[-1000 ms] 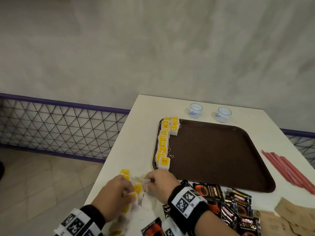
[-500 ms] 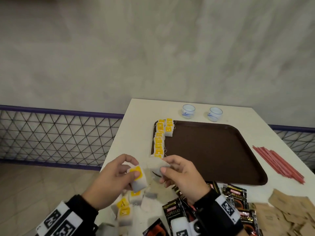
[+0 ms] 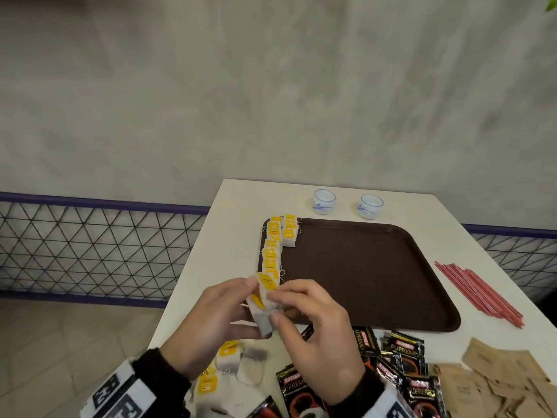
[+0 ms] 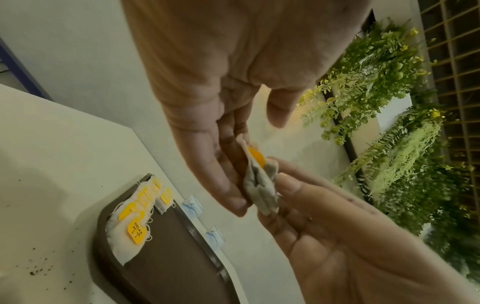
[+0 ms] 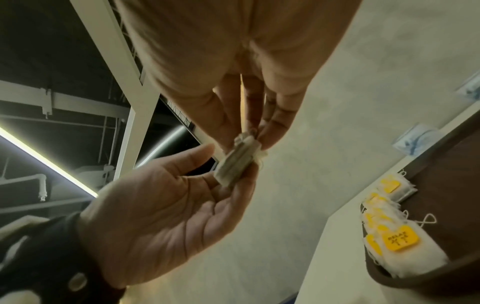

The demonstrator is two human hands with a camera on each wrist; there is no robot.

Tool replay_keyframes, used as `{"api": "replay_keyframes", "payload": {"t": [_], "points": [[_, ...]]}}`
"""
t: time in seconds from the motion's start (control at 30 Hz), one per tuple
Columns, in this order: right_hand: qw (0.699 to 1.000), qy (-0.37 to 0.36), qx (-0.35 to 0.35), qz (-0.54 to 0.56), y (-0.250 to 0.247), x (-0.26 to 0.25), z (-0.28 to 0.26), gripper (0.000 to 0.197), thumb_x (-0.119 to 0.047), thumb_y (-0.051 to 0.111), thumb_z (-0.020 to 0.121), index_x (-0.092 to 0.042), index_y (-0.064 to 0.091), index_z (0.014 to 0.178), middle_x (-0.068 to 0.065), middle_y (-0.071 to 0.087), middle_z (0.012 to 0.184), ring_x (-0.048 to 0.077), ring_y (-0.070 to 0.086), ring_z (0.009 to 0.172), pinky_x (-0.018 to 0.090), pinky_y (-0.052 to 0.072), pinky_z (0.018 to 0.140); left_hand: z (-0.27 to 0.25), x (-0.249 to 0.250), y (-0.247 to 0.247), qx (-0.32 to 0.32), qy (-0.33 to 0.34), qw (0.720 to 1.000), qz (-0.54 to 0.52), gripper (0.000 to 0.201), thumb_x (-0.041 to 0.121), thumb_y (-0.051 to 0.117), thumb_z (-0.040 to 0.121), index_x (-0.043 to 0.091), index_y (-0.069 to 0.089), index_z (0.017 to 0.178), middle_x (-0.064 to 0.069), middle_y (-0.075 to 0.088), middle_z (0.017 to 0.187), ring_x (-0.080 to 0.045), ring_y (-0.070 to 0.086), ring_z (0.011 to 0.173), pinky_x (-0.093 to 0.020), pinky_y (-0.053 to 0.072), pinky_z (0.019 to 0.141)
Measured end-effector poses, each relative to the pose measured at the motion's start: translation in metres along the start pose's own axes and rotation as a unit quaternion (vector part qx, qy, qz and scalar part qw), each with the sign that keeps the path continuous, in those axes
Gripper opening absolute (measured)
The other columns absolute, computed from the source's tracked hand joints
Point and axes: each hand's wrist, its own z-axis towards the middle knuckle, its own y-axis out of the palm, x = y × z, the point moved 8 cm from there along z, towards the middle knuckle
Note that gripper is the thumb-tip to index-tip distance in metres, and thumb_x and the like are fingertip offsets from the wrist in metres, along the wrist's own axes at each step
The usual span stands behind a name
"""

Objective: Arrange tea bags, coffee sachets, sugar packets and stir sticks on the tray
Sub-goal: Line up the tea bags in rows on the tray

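Both hands hold a small stack of white tea bags (image 3: 262, 303) with yellow tags, just above the table before the near left corner of the brown tray (image 3: 376, 285). My left hand (image 3: 252, 309) cradles the stack from the left, thumb on top. My right hand (image 3: 273, 306) pinches it from the right. The wrist views show the same stack (image 4: 259, 185) (image 5: 235, 162) between the fingers. A row of tea bags (image 3: 272, 251) lies along the tray's left edge. Loose tea bags (image 3: 238, 363) lie on the table under my wrists.
Black coffee sachets (image 3: 401, 357) and brown sugar packets (image 3: 506, 375) lie on the near right of the white table (image 3: 229, 236). Red stir sticks (image 3: 479, 292) lie right of the tray. Two small cups (image 3: 324, 201) (image 3: 370, 206) stand behind it. The table's left edge drops to the floor.
Both hands rose from the loose pile with tea bags. They brought the bags together into one stack and moved it up toward the tray's near left corner.
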Motion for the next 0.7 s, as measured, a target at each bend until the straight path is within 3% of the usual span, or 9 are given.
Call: {"api": "replay_keyframes", "payload": {"t": [0.07, 0.13, 0.2, 0.3, 0.4, 0.53, 0.63, 0.7], "points": [[1.0, -0.01, -0.007, 0.006, -0.004, -0.003, -0.001, 0.027, -0.001, 0.067, 0.085, -0.017, 0.075, 0.104, -0.013, 0.064, 0.105, 0.008, 0.064, 0.099, 0.014, 0.051, 0.077, 0.001, 0.001, 0.002, 0.005, 0.009, 1.0, 0.024, 0.044, 0.033, 0.057, 0.086, -0.009, 0.062, 0.096, -0.024, 0.066, 0.088, -0.035, 0.066, 0.081, -0.05, 0.057, 0.078], [1.0, -0.019, -0.018, 0.016, -0.008, -0.007, 0.0, 0.03, 0.002, 0.066, 0.084, -0.02, 0.076, 0.101, -0.013, 0.068, 0.102, 0.009, 0.065, 0.099, 0.016, 0.051, 0.078, 0.003, 0.001, 0.004, 0.019, 0.022, 0.998, 0.049, 0.037, 0.023, 0.06, 0.085, -0.013, 0.056, 0.092, -0.022, 0.061, 0.079, -0.03, 0.062, 0.075, -0.053, 0.054, 0.078], [0.998, 0.019, -0.018, 0.053, -0.016, -0.003, 0.002, 0.035, 0.004, 0.065, 0.085, -0.027, 0.075, 0.098, -0.012, 0.07, 0.096, 0.011, 0.066, 0.091, 0.02, 0.052, 0.075, 0.005, -0.001, 0.007, 0.022, 0.028, 0.997, 0.067, 0.019, 0.011, 0.057, 0.089, -0.008, 0.058, 0.088, -0.016, 0.064, 0.076, -0.024, 0.063, 0.071, -0.045, 0.055, 0.071], [0.982, 0.13, 0.019, 0.135, -0.032, 0.021, 0.008, 0.026, -0.003, 0.067, 0.086, -0.026, 0.073, 0.097, -0.003, 0.072, 0.095, 0.015, 0.066, 0.083, 0.031, 0.055, 0.071, 0.008, -0.002, 0.014, 0.003, 0.03, 0.996, 0.085, 0.011, 0.008, 0.056, 0.09, -0.001, 0.06, 0.084, -0.011, 0.066, 0.073, -0.019, 0.064, 0.069, -0.035, 0.054, 0.066], [0.953, 0.221, -0.048, 0.204, -0.028, 0.038, 0.01, 0.017, -0.016, 0.069, 0.086, -0.021, 0.073, 0.101, 0.005, 0.074, 0.097, 0.019, 0.068, 0.083, 0.03, 0.054, 0.066, 0.008, 0.003, 0.025, -0.014, 0.048, 0.994, 0.101, 0.012, 0.008, 0.059, 0.09, -0.002, 0.06, 0.084, -0.013, 0.064, 0.068, -0.016, 0.061, 0.063, -0.024, 0.051, 0.058], [0.953, 0.222, -0.092, 0.184, -0.027, 0.042, 0.011, 0.013, -0.012, 0.073, 0.083, -0.018, 0.076, 0.094, 0.009, 0.074, 0.089, 0.018, 0.066, 0.077, 0.029, 0.054, 0.064, 0.009, 0.005, 0.034, -0.026, 0.064, 0.991, 0.118, 0.028, 0.026, 0.063, 0.08, 0.003, 0.059, 0.096, -0.031, 0.064, 0.075, -0.024, 0.053, 0.066, -0.038, 0.043, 0.067], [0.954, 0.23, -0.094, 0.169, -0.029, 0.05, 0.012, 0.013, -0.011, 0.075, 0.082, -0.016, 0.076, 0.093, 0.009, 0.075, 0.09, 0.023, 0.067, 0.083, 0.037, 0.056, 0.076, 0.013, 0.002, 0.037, -0.021, 0.07, 0.985, 0.156, 0.02, 0.032, 0.061, 0.081, 0.024, 0.053, 0.098, -0.033, 0.059, 0.075, -0.025, 0.044, 0.064, -0.04, 0.038, 0.064], [0.947, 0.247, -0.097, 0.179, -0.032, 0.054, 0.014, 0.016, -0.01, 0.074, 0.082, -0.016, 0.075, 0.097, 0.005, 0.076, 0.091, 0.015, 0.069, 0.083, 0.026, 0.056, 0.072, 0.017, 0.001, 0.038, -0.019, 0.069, 0.983, 0.168, 0.021, 0.035, 0.06, 0.081, 0.035, 0.05, 0.099, -0.032, 0.062, 0.08, -0.03, 0.051, 0.07, -0.051, 0.044, 0.069]]}}
